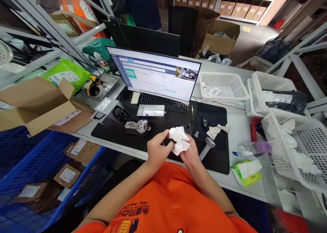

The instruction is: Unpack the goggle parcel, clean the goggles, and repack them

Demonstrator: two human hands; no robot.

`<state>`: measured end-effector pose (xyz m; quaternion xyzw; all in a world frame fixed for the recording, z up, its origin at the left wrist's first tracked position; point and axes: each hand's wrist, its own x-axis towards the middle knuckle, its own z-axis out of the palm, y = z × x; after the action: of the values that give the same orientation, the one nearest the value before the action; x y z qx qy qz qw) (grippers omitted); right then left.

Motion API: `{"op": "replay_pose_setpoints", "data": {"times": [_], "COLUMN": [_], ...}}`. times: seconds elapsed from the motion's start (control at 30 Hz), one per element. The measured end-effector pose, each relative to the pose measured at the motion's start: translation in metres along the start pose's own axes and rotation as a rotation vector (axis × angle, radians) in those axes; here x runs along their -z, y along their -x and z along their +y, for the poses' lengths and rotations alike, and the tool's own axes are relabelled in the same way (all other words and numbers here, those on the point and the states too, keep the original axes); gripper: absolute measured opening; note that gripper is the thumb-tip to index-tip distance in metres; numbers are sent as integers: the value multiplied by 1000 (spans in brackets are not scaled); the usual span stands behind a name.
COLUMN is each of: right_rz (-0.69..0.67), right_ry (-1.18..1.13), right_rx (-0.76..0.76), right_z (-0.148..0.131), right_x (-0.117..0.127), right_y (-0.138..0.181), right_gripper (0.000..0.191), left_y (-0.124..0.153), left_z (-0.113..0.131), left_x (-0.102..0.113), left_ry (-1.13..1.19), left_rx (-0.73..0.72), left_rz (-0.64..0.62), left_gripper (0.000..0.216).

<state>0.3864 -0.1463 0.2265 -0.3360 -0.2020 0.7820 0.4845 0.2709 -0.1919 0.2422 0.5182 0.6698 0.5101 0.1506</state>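
In front of my body, both hands meet around a crumpled white tissue (179, 137). My left hand (157, 148) is closed, its thumb and fingers pinching a thin dark curved piece (173, 141) against the tissue; most of that piece is hidden, so its kind is unclear. From the other side, my right hand (191, 154) grips the tissue from beneath. On the black desk mat (163, 132) behind them lie a crumpled clear plastic bag (137, 126) and an open silvery box (151, 110). A grey handheld scanner (208, 145) rests right of my right hand.
A monitor (158, 75) stands behind a keyboard (178, 106). To the right are a mouse (204, 121), a used tissue (217, 131), a tissue pack (247, 173), a clear bottle (252, 147) and white baskets (278, 131). An open carton (35, 103) sits left.
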Motion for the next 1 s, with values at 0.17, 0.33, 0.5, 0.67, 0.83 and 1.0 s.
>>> {"op": "replay_pose_setpoints", "data": {"times": [0.17, 0.33, 0.5, 0.67, 0.83, 1.0], "right_rz": [-33, -92, -109, -124, -138, -98], "right_ry": [-119, -109, -58, -64, 89, 130], "right_rx": [-130, -106, 28, 5, 80, 171], "right_z": [-22, -33, -25, -23, -21, -23], "right_x": [5, 5, 3, 8, 14, 16], "right_y": [-8, -5, 0, -8, -13, -13], "right_gripper": [24, 23, 44, 43, 33, 30], "left_y": [6, 4, -5, -13, -22, -37], "left_z": [9, 19, 20, 15, 13, 10], "left_x": [0, 0, -1, -6, -6, -8], "left_ry": [-54, -24, -20, -46, -37, -6], "left_rx": [-123, -117, -83, -72, -128, -156], "left_rz": [25, 53, 62, 36, -24, -125], "left_gripper": [33, 33, 39, 37, 41, 44]}}
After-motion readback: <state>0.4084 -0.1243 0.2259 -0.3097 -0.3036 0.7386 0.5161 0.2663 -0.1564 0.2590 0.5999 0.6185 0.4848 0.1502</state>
